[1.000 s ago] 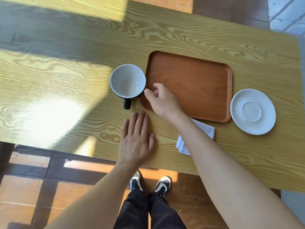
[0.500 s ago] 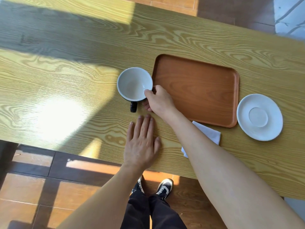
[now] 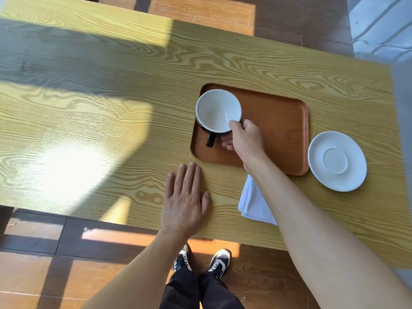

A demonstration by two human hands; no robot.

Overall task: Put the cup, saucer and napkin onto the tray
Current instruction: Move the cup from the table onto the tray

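Note:
A cup (image 3: 217, 110), white inside and black outside, with a black handle pointing toward me, is over the left end of the brown wooden tray (image 3: 281, 121). My right hand (image 3: 244, 139) grips its near right rim, thumb on top. Whether the cup rests on the tray or hangs just above it, I cannot tell. The white saucer (image 3: 336, 160) lies on the table right of the tray. A white folded napkin (image 3: 254, 202) lies near the table's front edge, partly under my right forearm. My left hand (image 3: 186, 197) rests flat on the table, fingers spread, holding nothing.
The yellow wood-grain table (image 3: 111, 134) has its front edge just behind my left wrist. A bright sun patch lies on its left part. Below the edge are brown floor tiles and my shoes (image 3: 202, 260).
My right hand took hold of the cup beside the tray's left edge and carried it right, over the tray's left end. My left hand stayed flat on the table.

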